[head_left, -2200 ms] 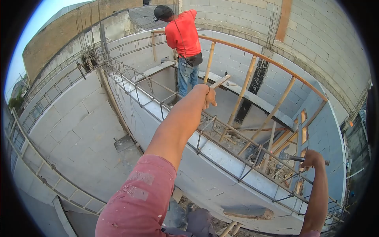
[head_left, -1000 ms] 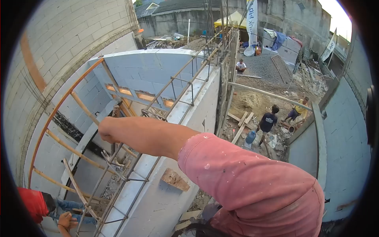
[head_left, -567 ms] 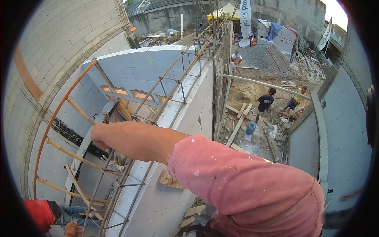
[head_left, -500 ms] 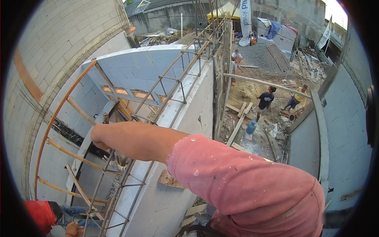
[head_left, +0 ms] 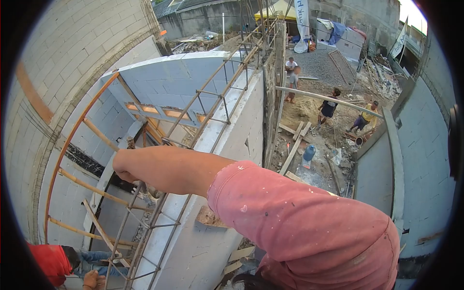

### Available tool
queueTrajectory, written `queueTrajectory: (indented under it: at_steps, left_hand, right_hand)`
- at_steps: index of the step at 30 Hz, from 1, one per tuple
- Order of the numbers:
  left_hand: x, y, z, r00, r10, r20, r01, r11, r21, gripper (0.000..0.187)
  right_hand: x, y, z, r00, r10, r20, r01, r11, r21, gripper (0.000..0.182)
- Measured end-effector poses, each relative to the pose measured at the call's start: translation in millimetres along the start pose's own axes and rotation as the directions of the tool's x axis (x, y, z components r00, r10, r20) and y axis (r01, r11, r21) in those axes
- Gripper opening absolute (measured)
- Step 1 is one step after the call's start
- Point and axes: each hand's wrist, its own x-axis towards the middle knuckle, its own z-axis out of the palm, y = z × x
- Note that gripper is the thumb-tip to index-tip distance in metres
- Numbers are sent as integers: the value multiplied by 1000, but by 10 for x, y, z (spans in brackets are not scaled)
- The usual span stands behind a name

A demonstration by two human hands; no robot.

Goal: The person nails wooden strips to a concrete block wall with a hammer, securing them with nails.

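Observation:
An arm in a paint-flecked pink sleeve [head_left: 299, 212] stretches from the lower right across the wall top. I take its far end as my right hand [head_left: 124, 169]; it bends downward there, with the fingers hidden behind the arm. Just under it runs a rebar cage [head_left: 157, 227] of long bars and square ties, lying along the top of a light block wall [head_left: 193, 263]. I cannot tell whether the hand grips a bar. My left hand is out of view.
A co-worker in a red shirt [head_left: 48, 263] is at the lower left, one hand [head_left: 90, 279] showing. Wooden poles [head_left: 92, 186] form a frame beside the wall. Below right, people stand among planks [head_left: 296, 149], a blue water jug [head_left: 309, 152] and rubble. A pole [head_left: 333, 101] spans the gap.
The view has shifted slightly. My arm stays in nearly the same place over the rebar. Down in the yard, several people have changed posture, and the tall banner has turned.

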Motion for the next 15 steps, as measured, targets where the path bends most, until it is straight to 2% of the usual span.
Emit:
queueTrajectory:
  at_steps: [2, 3, 5, 6, 8, 9, 11, 15]
  left_hand:
    - [22, 2, 6, 1000, -1, 4, 1, 1000, -2, 50]
    - [28, -2, 11, 1000, 3, 3, -3, 1000, -1, 50]
    - [52, 2, 13, 1000, 5, 4, -5, 1000, 2, 50]
    - [57, -6, 11, 1000, 4, 3, -4, 1000, -2, 49]
    - [66, -13, 12, 1000, 6, 1, -6, 1000, 1, 49]
    - [76, -20, 11, 1000, 8, 4, -8, 1000, 1, 49]
    - [95, -12, -1, 1000, 11, 4, -11, 1000, 1, 48]
    - [85, -40, -18, 1000, 12, 0, -12, 1000, 12, 47]
  right_hand:
    - [93, 38, 5, 993, -62, 104, 61, 998, 13, 19]
    - [153, 33, -5, 992, -61, 107, 61, 998, 11, 19]
    - [205, -14, -54, 947, 35, 320, -64, 995, 81, 22]
    - [192, 5, -33, 946, 35, 323, -63, 995, 79, 22]
    - [-82, -31, -99, 981, -70, 180, 61, 997, 52, 23]
    - [-107, -50, -136, 981, -71, 183, 63, 997, 50, 23]
    - [-40, -35, -157, 941, -79, 328, 36, 990, 135, 27]
    - [-214, -117, -188, 961, -39, 274, 11, 994, 104, 26]
